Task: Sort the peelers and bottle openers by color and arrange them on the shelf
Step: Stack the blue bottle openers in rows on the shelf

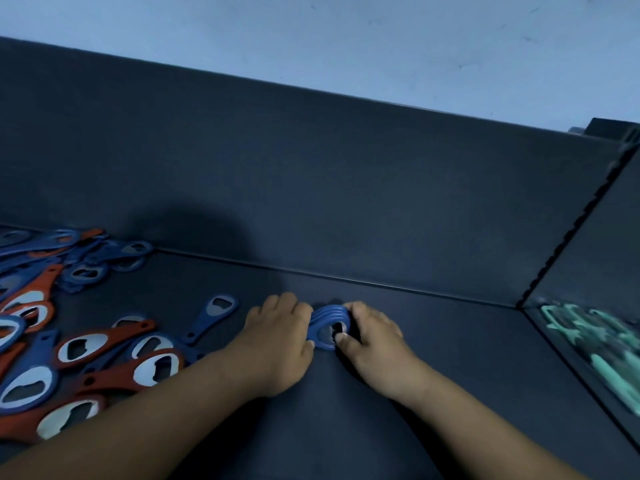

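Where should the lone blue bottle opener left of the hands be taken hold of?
Pinch the lone opener across its slim handle, fingers coming from above. It lies flat on the shelf, head away, handle toward the person. The left hand is nearer, though it and the right hand hold the blue stack.

On the shelf [450, 358], a heap of bottle openers [69, 344] lies at the far left, reaching the back wall [311, 185]. A lone bottle opener [212, 318] lies just right of the heap. At the centre, a stack of bottle openers [328, 325] stands on edge between the left hand [280, 337] and the right hand [372, 336], both gripping it. Far right, beyond a divider [588, 244], lie blurred peelers [595, 337].
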A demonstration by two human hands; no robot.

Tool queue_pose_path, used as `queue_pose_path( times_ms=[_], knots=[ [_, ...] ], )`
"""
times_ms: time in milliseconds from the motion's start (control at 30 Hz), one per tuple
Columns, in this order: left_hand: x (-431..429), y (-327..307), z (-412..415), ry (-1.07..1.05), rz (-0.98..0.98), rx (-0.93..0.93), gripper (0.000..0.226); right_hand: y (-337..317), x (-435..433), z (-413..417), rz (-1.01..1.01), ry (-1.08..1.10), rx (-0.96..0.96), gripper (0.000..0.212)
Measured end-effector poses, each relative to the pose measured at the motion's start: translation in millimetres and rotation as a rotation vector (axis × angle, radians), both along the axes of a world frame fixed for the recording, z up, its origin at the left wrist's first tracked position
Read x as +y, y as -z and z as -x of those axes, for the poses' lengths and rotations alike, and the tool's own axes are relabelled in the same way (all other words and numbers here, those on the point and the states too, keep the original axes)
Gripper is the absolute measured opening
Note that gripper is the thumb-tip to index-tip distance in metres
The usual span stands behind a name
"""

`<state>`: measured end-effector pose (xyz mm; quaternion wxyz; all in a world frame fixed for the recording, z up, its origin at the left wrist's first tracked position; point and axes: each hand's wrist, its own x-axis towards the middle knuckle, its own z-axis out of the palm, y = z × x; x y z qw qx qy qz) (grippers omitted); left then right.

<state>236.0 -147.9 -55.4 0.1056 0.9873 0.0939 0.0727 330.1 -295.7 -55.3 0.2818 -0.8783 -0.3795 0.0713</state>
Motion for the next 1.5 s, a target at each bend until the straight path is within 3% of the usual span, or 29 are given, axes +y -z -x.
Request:
queue_pose_path(
  times_ms=[100, 200, 267, 367, 567, 733, 1100, 1233, 1333, 1400, 1500],
  knots=[
    [-6, 3, 5, 0.012, -0.032, -0.080, 0.027, 3, 0, 7, -0.016, -0.023, -0.097, 0.021],
    [-8, 2, 6, 0.021, -0.028, -0.124, 0.022, 4, 1, 8, -0.070, -0.028, -0.074, 0.018],
    [-7, 3, 5, 0.012, -0.051, -0.101, 0.033, 4, 2, 6, -0.076, -0.007, -0.063, 0.021],
    [-6, 6, 3, -0.016, -0.138, -0.076, 0.061, 5, 5, 7, 0.031, -0.007, -0.078, 0.043],
    [-9, 11, 2, -0.014, -0.181, -0.078, 0.074, 8, 6, 12, 0.090, -0.053, -0.157, 0.052],
    [-11, 8, 4, -0.022, -0.142, -0.071, 0.035, 11, 5, 7, 0.049, -0.072, -0.146, 0.051],
    [-9, 10, 1, 0.003, -0.083, -0.087, 0.034, 12, 7, 6, -0.022, -0.066, -0.079, 0.049],
    [-9, 2, -1, 0.015, 0.045, -0.032, 0.023, 3, 2, 2, -0.252, -0.032, 0.144, 0.029],
    [-15, -9, -5, -0.003, 0.273, 0.020, 0.012, -14, -7, -7, -0.533, 0.005, 0.533, 0.021],
    [-22, -15, -10, -0.014, 0.413, 0.037, 0.013, -25, -15, -14, -0.595, 0.016, 0.740, 0.017],
    [-36, -23, -19, -0.020, 0.557, 0.067, 0.018, -36, -29, -29, -0.547, 0.011, 0.732, 0.018]
  ],
)
